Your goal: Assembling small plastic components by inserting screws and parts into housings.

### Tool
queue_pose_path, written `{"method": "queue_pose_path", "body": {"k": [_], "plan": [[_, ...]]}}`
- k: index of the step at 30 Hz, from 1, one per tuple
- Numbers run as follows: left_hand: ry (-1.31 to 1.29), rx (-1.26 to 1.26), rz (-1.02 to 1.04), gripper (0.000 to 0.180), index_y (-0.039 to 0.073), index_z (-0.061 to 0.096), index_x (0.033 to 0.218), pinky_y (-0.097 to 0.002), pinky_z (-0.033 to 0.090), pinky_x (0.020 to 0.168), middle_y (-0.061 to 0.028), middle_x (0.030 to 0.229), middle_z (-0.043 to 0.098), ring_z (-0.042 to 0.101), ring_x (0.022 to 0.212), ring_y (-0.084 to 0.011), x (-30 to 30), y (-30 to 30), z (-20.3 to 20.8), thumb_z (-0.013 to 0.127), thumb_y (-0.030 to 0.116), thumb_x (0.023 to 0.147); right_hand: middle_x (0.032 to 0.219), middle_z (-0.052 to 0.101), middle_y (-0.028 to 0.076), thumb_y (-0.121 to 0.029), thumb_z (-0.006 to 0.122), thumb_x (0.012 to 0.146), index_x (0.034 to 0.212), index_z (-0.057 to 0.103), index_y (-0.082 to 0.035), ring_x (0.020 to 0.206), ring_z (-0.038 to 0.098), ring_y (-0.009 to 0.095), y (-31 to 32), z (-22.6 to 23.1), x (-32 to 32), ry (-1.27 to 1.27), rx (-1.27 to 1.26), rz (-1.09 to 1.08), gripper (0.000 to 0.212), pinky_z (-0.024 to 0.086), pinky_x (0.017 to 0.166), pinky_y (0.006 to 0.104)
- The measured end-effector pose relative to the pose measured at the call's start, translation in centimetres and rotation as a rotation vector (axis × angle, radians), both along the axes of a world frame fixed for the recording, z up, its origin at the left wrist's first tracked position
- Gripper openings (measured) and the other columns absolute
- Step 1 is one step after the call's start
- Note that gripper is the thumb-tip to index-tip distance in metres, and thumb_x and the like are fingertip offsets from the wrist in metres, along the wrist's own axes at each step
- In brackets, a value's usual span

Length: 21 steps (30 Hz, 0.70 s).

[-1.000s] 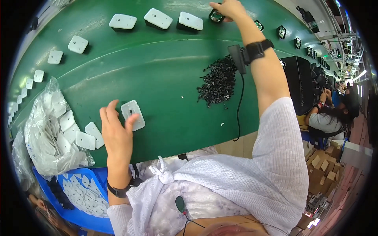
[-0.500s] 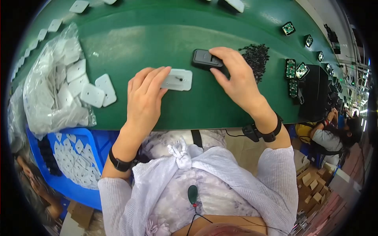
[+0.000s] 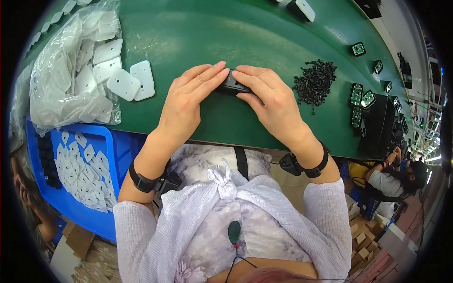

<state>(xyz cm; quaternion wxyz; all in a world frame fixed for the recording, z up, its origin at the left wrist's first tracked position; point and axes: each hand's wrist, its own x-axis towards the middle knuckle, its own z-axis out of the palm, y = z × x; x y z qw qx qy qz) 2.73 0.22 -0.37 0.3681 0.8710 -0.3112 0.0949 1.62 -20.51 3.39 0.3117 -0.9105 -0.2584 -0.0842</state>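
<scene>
Both hands meet over a small black device part (image 3: 232, 84) lying on the green belt (image 3: 198, 33). My left hand (image 3: 188, 101) lies flat with fingers stretched onto its left end. My right hand (image 3: 266, 99) covers its right end, fingertips pressing on top. A white cover seen earlier is hidden under the hands; only a dark edge of the part shows. Each wrist wears a black band.
Two loose white plastic covers (image 3: 131, 81) lie left of the hands, beside a clear bag (image 3: 71, 70) full of them. A heap of small black screws (image 3: 315, 82) sits right. Green-and-black assemblies (image 3: 359, 96) line the far right edge. A blue bin (image 3: 82, 165) holds white pieces.
My hands have come together: the left brought the white cover and the right the black part to one spot, and they now press on them at the belt's near side.
</scene>
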Motion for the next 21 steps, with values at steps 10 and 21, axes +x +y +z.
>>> {"method": "queue_pose_path", "body": {"k": [10, 21], "plan": [[-0.102, 0.284, 0.093, 0.057, 0.010, 0.055, 0.130, -0.0339, 0.044, 0.087, -0.0042, 0.132, 0.055, 0.055, 0.115, -0.0208, -0.8, -1.3, 1.7, 0.062, 0.003, 0.074, 0.110, 0.063, 0.011, 0.000, 0.072, 0.069, 0.113, 0.064, -0.006, 0.095, 0.061, 0.028, 0.1, -1.0, -0.1, -0.097, -0.072, -0.064, 0.045, 0.053, 0.077, 0.0338], [0.647, -0.505, 0.191, 0.029, -0.002, 0.062, 0.102, -0.0244, 0.045, 0.055, -0.0057, 0.081, 0.067, 0.062, 0.068, -0.0106, 1.1, -2.8, 1.2, 0.070, 0.019, 0.085, 0.114, 0.060, 0.008, -0.012, 0.062, 0.091, 0.131, 0.051, -0.001, 0.105, 0.057, 0.015, -1.9, 0.7, 1.5, 0.627, 0.828, -0.028, 0.042, 0.045, 0.094, 0.0295]]}}
